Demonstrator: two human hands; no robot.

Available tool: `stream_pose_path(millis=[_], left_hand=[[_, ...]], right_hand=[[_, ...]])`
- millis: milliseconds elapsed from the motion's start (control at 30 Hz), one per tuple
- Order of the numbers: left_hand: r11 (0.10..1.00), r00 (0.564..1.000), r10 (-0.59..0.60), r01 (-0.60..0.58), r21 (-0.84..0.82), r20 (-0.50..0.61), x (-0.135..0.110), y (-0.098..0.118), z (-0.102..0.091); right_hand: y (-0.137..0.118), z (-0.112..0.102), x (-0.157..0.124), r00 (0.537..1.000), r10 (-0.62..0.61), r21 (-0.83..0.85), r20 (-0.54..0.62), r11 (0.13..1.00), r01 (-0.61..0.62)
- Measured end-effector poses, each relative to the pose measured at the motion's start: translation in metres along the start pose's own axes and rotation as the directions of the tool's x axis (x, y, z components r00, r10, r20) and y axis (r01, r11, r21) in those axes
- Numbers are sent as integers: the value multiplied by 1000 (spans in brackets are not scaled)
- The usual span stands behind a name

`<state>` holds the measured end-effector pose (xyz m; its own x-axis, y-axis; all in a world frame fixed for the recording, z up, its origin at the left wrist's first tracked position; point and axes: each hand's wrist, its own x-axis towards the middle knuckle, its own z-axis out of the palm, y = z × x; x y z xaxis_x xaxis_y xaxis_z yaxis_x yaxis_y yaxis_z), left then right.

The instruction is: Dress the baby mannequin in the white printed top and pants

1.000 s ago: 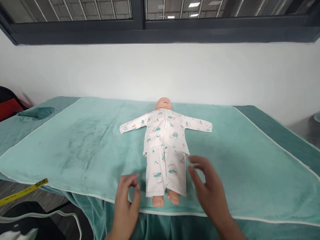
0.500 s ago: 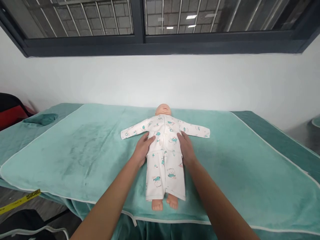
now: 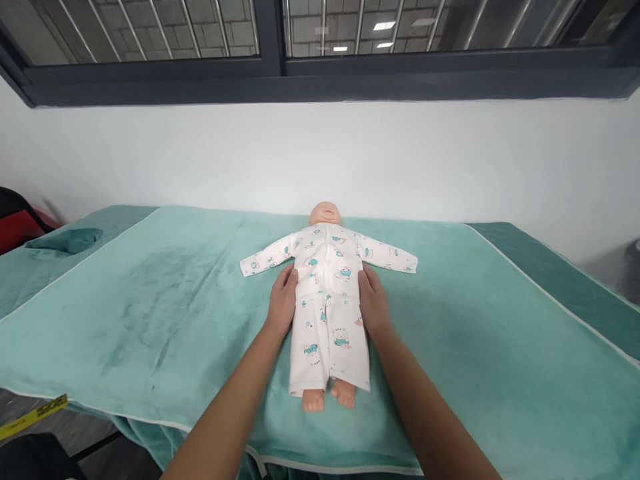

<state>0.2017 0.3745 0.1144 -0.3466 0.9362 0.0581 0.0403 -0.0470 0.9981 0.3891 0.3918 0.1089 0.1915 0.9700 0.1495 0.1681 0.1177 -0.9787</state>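
A baby doll in white printed pyjamas lies on its back on a light green towel, head toward the wall, arms spread, bare feet toward me. My left hand presses against the doll's left side at the waist, fingers together. My right hand presses the opposite side in the same way. Both hands clasp the torso between them, thumbs lying on the shirt's hem.
The towel covers a table draped in darker green cloth, set against a white wall under a dark window frame. A folded dark green cloth lies far left, beside a red and black object. Yellow tape shows bottom left.
One second ago both hands hovered open near the doll's feet. They reached forward to the chest, then slid slightly down to the waist.
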Motion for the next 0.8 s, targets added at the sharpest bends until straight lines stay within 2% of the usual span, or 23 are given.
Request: stream_pose_path(millis=[133,233,333,433,567,667,800], left_hand=[[1000,999,26,-25,13,-34,-3,-4,-1],[999,998,25,-23,31,-51,-11,-8,-5],[989,995,74,-66,130,-63,-29,-12,-16],[933,981,196,-190,305,12,-57,-18,-35],[749,938,321,-335,572,129,-108,-33,-63],[608,896,390,-423,672,210,-162,-52,-85],[581,949,269,-296,758,165,-245,-77,-127]], right_hand=[[-3,-7,-15,998,-28,-124,61,992,36],[0,-16,-31,992,-67,-278,108,956,95],[6,-27,-57,984,-118,-474,131,865,166],[16,-39,-91,959,-209,-642,192,712,284],[30,-57,-135,890,-378,-776,254,470,421],[39,-68,-156,835,-483,-801,266,371,470],[49,-78,-167,785,-569,-798,246,341,497]])
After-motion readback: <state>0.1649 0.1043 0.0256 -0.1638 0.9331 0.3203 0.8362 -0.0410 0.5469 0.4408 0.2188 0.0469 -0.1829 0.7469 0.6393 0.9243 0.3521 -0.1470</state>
